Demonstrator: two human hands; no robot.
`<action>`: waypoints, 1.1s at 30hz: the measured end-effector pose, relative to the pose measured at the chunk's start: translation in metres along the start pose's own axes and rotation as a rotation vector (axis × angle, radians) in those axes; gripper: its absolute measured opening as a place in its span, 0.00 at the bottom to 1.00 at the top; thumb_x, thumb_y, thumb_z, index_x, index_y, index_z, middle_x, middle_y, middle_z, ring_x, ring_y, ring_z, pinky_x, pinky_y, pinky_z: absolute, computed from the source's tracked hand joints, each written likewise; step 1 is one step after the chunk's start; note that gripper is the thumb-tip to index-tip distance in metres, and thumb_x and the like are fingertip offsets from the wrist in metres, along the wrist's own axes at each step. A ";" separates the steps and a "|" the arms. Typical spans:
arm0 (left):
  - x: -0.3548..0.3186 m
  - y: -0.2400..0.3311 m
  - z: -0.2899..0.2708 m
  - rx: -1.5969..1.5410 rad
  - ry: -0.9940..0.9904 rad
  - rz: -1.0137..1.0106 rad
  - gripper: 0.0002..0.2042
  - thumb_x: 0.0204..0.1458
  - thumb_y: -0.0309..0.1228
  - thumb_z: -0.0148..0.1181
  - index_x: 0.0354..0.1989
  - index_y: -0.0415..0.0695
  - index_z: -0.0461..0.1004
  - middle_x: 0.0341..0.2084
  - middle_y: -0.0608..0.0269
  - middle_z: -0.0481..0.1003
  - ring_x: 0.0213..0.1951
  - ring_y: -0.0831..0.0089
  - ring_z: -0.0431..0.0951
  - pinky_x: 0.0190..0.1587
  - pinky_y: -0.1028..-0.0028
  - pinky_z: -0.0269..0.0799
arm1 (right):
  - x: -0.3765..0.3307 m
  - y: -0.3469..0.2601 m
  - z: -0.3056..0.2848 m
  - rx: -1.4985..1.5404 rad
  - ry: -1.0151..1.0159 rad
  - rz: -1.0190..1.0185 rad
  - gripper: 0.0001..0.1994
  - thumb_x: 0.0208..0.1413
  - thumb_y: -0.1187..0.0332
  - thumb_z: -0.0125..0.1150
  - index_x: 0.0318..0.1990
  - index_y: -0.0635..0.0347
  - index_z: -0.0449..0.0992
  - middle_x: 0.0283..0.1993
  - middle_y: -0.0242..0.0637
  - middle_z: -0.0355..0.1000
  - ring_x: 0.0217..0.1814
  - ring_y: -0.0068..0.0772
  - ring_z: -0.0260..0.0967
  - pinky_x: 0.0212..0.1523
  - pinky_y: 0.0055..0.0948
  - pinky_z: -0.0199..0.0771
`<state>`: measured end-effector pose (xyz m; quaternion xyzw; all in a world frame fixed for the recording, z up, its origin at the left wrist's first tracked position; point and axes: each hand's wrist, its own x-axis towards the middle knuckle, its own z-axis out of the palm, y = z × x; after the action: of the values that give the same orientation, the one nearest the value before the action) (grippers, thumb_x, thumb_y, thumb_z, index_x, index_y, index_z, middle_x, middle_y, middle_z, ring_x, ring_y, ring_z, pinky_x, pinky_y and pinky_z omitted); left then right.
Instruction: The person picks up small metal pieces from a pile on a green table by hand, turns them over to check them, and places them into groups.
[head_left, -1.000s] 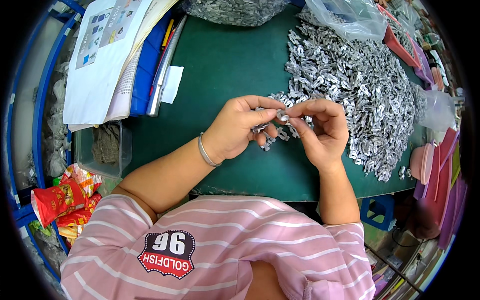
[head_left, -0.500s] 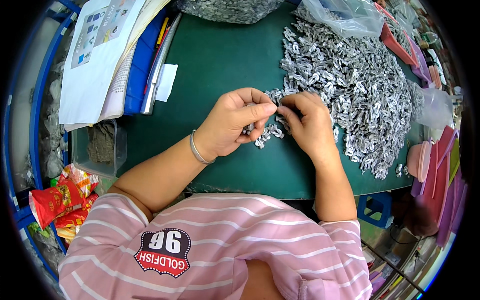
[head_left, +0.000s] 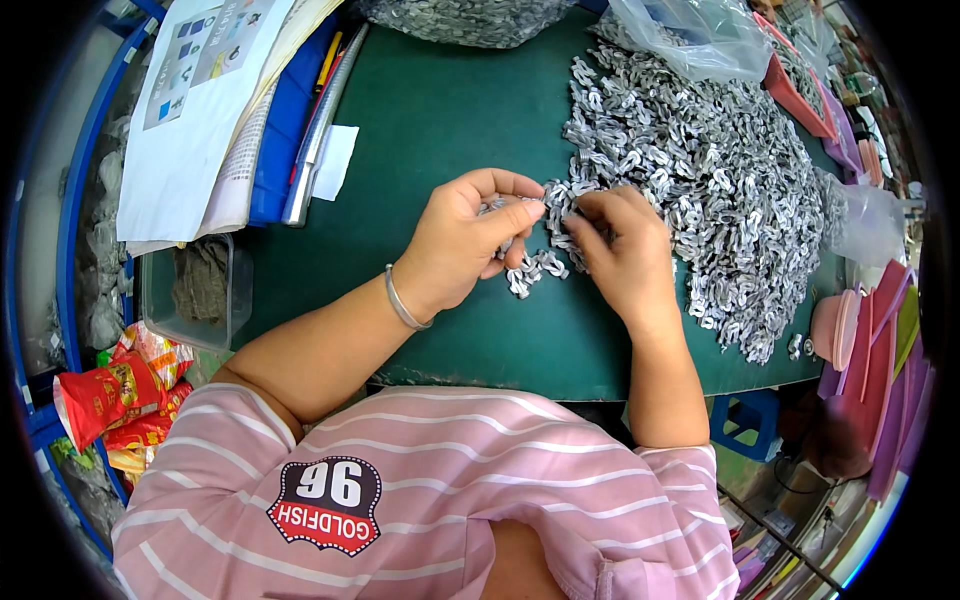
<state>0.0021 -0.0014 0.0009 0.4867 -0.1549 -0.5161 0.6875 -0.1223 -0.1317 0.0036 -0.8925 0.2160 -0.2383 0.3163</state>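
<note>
Small silver-grey looped metal pieces (head_left: 720,190) lie in a wide heap on the right half of the green table. My left hand (head_left: 460,240), with a metal bangle on its wrist, is curled around several of these pieces, thumb and forefinger pressed together. Just right of it, my right hand (head_left: 632,255) reaches down at the heap's near left edge. Its fingers bend toward the thumb in a pinch, slightly blurred, and what they grip cannot be made out. A few loose metal pieces (head_left: 532,272) lie on the table between the hands.
Papers (head_left: 190,130) rest over a blue tray (head_left: 275,150) with pens at the left. A clear plastic box (head_left: 240,295) holds something dark. A filled bag (head_left: 470,20) stands at the back. Behind the heap are a plastic bag (head_left: 690,40) and a red tray (head_left: 795,90).
My right hand has moved slightly right, away from the left fingertips and toward the heap. My left hand stays nearly in place, still curled around the pieces.
</note>
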 end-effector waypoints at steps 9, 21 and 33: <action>-0.001 -0.001 -0.001 0.019 -0.019 0.003 0.10 0.51 0.26 0.55 0.41 0.37 0.68 0.23 0.66 0.69 0.18 0.84 0.67 0.13 0.87 0.53 | 0.002 0.000 0.006 -0.089 0.057 0.004 0.06 0.40 0.75 0.60 0.29 0.63 0.75 0.28 0.41 0.69 0.27 0.42 0.68 0.29 0.32 0.69; -0.005 -0.003 0.003 0.257 -0.055 0.285 0.09 0.46 0.23 0.60 0.36 0.37 0.72 0.26 0.65 0.72 0.21 0.84 0.71 0.20 0.88 0.62 | 0.001 0.004 0.000 0.951 -0.232 0.095 0.06 0.49 0.85 0.50 0.34 0.70 0.72 0.39 0.40 0.68 0.35 0.25 0.69 0.36 0.21 0.71; 0.000 -0.008 -0.005 -0.128 -0.115 -0.012 0.11 0.53 0.28 0.52 0.42 0.36 0.70 0.29 0.61 0.72 0.24 0.79 0.71 0.19 0.83 0.64 | -0.009 -0.008 0.013 0.748 0.100 -0.305 0.19 0.42 0.89 0.53 0.41 0.61 0.57 0.38 0.44 0.68 0.37 0.27 0.66 0.38 0.23 0.68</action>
<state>0.0013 0.0009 -0.0076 0.4125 -0.1579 -0.5562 0.7040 -0.1201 -0.1155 -0.0028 -0.7249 -0.0051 -0.3879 0.5693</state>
